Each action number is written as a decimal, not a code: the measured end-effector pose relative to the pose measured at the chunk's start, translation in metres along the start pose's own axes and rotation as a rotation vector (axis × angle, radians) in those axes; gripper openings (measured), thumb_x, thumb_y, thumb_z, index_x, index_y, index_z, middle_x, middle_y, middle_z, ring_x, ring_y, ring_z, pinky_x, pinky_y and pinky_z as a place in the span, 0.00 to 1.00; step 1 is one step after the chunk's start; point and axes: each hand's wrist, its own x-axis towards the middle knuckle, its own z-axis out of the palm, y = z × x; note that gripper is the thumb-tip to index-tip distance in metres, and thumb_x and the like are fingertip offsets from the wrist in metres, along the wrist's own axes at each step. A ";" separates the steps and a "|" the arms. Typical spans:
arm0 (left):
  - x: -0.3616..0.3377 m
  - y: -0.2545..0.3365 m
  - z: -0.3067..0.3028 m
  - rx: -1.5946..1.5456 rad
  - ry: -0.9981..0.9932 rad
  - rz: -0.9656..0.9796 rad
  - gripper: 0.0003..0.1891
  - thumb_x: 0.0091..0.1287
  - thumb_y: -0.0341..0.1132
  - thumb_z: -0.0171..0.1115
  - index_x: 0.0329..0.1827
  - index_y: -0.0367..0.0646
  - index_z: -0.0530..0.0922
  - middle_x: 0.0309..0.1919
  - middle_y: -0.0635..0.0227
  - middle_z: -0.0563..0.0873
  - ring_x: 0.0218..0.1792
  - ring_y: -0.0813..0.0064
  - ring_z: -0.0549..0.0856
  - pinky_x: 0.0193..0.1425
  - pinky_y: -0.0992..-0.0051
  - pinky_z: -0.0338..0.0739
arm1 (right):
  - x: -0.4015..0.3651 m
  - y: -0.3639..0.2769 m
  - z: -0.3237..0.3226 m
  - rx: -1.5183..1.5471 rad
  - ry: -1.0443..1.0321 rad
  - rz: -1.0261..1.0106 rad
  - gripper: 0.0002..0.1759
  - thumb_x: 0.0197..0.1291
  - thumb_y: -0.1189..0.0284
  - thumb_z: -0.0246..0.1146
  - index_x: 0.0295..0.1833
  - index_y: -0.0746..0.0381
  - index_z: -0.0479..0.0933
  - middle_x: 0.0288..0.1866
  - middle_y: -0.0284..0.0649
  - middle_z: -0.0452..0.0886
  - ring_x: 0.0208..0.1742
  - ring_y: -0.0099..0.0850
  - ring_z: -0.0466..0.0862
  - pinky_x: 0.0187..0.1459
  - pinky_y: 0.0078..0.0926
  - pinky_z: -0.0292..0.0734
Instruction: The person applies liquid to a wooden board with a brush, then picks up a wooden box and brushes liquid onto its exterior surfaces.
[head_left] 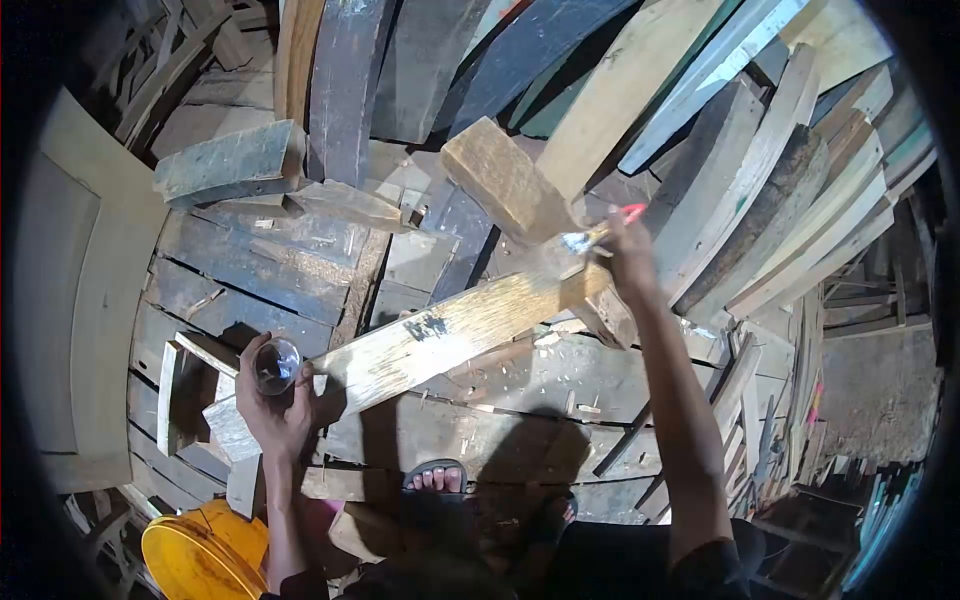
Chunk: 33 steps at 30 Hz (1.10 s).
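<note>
My left hand (275, 405) is wrapped round a small clear cup (277, 365), held over the near left end of a wooden board (455, 325). The board slants up to the right, pale and streaky, with a dark patch near its middle. A paintbrush (600, 234) with a red handle end is gripped in my right hand (630, 255). Its bristles are slightly blurred, close over the board's far right end. A thick wooden block (505, 180) lies against that end, and a smaller block (605, 315) sits under it.
Long planks (620, 90) lean across the back and right. A grey wood block (230, 162) lies at the upper left, beside a pale door panel (100, 290). A yellow bucket (205, 550) stands at the lower left. Wood scraps litter the plank floor (500, 440) around my feet.
</note>
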 end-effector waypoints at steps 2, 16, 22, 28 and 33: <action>0.000 0.003 0.001 -0.044 0.006 -0.035 0.29 0.68 0.31 0.75 0.71 0.34 0.76 0.50 0.58 0.85 0.51 0.67 0.85 0.60 0.68 0.82 | 0.027 0.006 -0.032 0.048 -0.072 -0.187 0.18 0.85 0.58 0.59 0.52 0.64 0.79 0.44 0.41 0.88 0.40 0.27 0.89 0.40 0.28 0.87; 0.000 -0.003 0.003 -0.035 0.007 -0.021 0.29 0.67 0.28 0.74 0.71 0.35 0.76 0.49 0.58 0.85 0.49 0.69 0.85 0.59 0.69 0.82 | -0.122 0.013 0.091 -1.145 -0.527 -1.032 0.19 0.55 0.75 0.73 0.53 0.56 0.83 0.58 0.41 0.89 0.70 0.39 0.85 0.63 0.36 0.89; -0.001 -0.004 0.004 -0.065 0.001 -0.065 0.27 0.68 0.29 0.74 0.70 0.35 0.77 0.49 0.60 0.85 0.50 0.70 0.85 0.58 0.71 0.81 | -0.141 -0.015 0.120 -0.250 -0.586 -0.589 0.09 0.77 0.74 0.61 0.55 0.67 0.81 0.52 0.49 0.89 0.54 0.40 0.92 0.51 0.43 0.89; -0.001 0.006 0.002 -0.038 0.005 -0.041 0.27 0.68 0.29 0.74 0.70 0.35 0.77 0.49 0.60 0.85 0.50 0.68 0.85 0.58 0.70 0.81 | -0.019 0.011 0.005 -0.072 -0.099 -0.094 0.16 0.85 0.59 0.59 0.56 0.63 0.79 0.45 0.36 0.88 0.42 0.25 0.89 0.43 0.29 0.90; -0.002 -0.003 0.001 0.109 0.020 0.027 0.28 0.68 0.33 0.76 0.69 0.35 0.78 0.50 0.55 0.87 0.50 0.63 0.87 0.59 0.66 0.82 | 0.035 -0.027 -0.061 -0.231 0.076 -0.047 0.18 0.85 0.55 0.59 0.56 0.60 0.78 0.42 0.33 0.83 0.41 0.25 0.88 0.38 0.28 0.87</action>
